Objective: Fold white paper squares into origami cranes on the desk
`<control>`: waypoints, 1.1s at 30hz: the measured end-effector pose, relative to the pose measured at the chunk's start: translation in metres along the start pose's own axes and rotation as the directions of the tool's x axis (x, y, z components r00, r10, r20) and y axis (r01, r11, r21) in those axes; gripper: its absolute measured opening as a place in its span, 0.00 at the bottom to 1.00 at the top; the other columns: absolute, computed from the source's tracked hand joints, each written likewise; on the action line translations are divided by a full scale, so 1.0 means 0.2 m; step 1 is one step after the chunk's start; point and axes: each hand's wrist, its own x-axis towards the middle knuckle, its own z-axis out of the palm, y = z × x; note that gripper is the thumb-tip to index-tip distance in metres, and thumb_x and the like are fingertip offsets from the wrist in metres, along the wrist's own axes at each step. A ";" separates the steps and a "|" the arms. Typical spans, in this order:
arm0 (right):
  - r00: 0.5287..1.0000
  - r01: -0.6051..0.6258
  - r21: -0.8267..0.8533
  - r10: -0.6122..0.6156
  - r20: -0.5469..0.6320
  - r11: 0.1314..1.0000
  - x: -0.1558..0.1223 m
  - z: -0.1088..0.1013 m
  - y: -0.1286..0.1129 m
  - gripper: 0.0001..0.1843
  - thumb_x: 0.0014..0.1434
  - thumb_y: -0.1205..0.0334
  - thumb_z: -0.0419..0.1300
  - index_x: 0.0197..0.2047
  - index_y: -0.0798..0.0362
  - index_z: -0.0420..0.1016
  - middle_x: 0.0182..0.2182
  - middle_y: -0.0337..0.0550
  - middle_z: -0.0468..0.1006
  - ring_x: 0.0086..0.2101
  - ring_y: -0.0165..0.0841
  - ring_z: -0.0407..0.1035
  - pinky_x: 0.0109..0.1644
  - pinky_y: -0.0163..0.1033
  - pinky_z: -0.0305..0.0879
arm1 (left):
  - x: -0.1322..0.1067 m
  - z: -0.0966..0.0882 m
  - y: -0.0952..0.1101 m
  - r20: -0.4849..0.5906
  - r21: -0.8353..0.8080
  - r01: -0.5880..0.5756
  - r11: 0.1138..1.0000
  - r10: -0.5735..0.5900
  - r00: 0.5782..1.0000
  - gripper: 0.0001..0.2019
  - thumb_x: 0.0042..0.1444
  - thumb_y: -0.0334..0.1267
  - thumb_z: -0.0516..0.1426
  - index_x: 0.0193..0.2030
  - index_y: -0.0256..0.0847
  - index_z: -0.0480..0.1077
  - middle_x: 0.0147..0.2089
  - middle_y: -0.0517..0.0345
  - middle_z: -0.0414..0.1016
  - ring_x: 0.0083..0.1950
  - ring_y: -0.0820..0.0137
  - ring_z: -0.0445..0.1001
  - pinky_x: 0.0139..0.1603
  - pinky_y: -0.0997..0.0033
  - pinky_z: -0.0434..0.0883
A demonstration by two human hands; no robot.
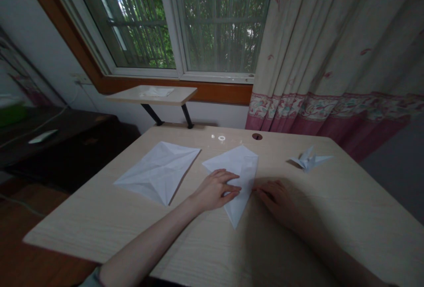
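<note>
Curtain [331, 44], cream with a faint red floral print and a pink patterned band, hangs far right next to a barred window [218, 22]. Foliage fills the glass. Counter [82, 223], pale wood grain, takes up the near middle of the scene, with a round cable hole [257, 136] at its far edge. Dark cabinet [69, 154] sits off to the left, carrying a white strip [43, 136] and a blurred green object [11, 115]. Small shelf [183, 96] on two black legs stands beyond the counter, under the window, with a white paper scrap [156, 92] on top.

On the counter, three paper items. Creased sheet [159, 172], unfolded into a wide diamond, lies left. Kite-shaped folded paper [243, 163] lies mid-counter, tip pointing near. Finished paper crane [309, 160] sits right, well apart from the other two.

Left hand [215, 190] rests on the left side of the kite-shaped folded paper; left fingers [228, 182] lie flat and extended on it, no pinch, not clenched. Right hand [276, 203], in shadow, lies on the counter just right of that paper; right fingers [265, 194] are relaxed and open at its edge, gripping nothing.
</note>
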 end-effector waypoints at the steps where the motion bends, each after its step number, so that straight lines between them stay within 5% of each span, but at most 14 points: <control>1: 1.000 0.006 0.001 -0.006 -0.003 1.000 0.00 0.01 0.00 0.15 0.67 0.63 0.51 0.40 0.48 0.80 0.38 0.42 0.84 0.39 0.37 0.76 0.51 0.47 0.66 | 0.00 0.00 0.00 -0.001 0.000 -0.005 1.000 0.005 1.000 0.12 0.67 0.44 0.55 0.51 0.51 0.78 0.61 0.55 0.74 0.59 0.60 0.73 0.64 0.51 0.65; 16: 0.999 0.002 0.031 -0.001 -0.036 1.000 0.01 0.01 0.00 0.15 0.66 0.63 0.51 0.37 0.48 0.81 0.35 0.43 0.84 0.36 0.38 0.76 0.45 0.46 0.69 | 0.00 0.00 0.01 -0.095 0.007 -0.055 0.998 0.055 0.994 0.11 0.66 0.41 0.56 0.49 0.47 0.78 0.58 0.55 0.77 0.56 0.61 0.75 0.59 0.54 0.69; 28: 0.912 0.229 0.015 -0.209 -0.353 0.973 0.00 -0.04 -0.02 0.14 0.68 0.64 0.51 0.52 0.47 0.74 0.42 0.46 0.80 0.44 0.39 0.73 0.48 0.47 0.71 | 0.00 -0.01 0.03 -0.228 -0.036 -0.107 0.994 0.096 0.969 0.10 0.66 0.37 0.54 0.45 0.42 0.77 0.54 0.53 0.79 0.50 0.65 0.79 0.52 0.61 0.74; 33: 0.888 0.340 -0.111 -0.358 -0.288 0.934 0.01 -0.05 -0.02 0.18 0.68 0.66 0.52 0.58 0.45 0.71 0.53 0.46 0.77 0.54 0.40 0.69 0.58 0.50 0.67 | 0.00 0.00 0.02 -0.205 -0.060 -0.110 0.992 0.095 0.974 0.10 0.66 0.37 0.54 0.40 0.41 0.77 0.52 0.54 0.80 0.49 0.66 0.80 0.50 0.63 0.76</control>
